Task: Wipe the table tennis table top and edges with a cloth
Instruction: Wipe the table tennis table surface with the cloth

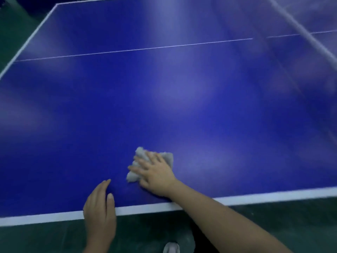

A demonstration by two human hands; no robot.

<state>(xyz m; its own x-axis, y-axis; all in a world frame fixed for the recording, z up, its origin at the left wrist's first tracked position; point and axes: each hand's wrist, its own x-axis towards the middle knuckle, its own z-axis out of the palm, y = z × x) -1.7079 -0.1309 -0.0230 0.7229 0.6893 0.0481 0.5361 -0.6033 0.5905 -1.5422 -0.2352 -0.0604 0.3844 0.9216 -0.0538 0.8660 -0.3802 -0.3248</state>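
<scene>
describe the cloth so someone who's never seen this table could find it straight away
Start at the big blue table tennis table top and follow its white near edge stripe to the middle. Just beyond the stripe, the right hand presses flat on a crumpled pale grey fluffy cloth. It is the only soft, light-coloured lump on the smooth blue surface.

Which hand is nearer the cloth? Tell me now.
Right. The right hand presses flat on the cloth; the left hand rests on the table edge, apart from the cloth, to its left.

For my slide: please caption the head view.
Right hand presses a grey cloth on the blue table; left hand rests on its near edge.
</scene>
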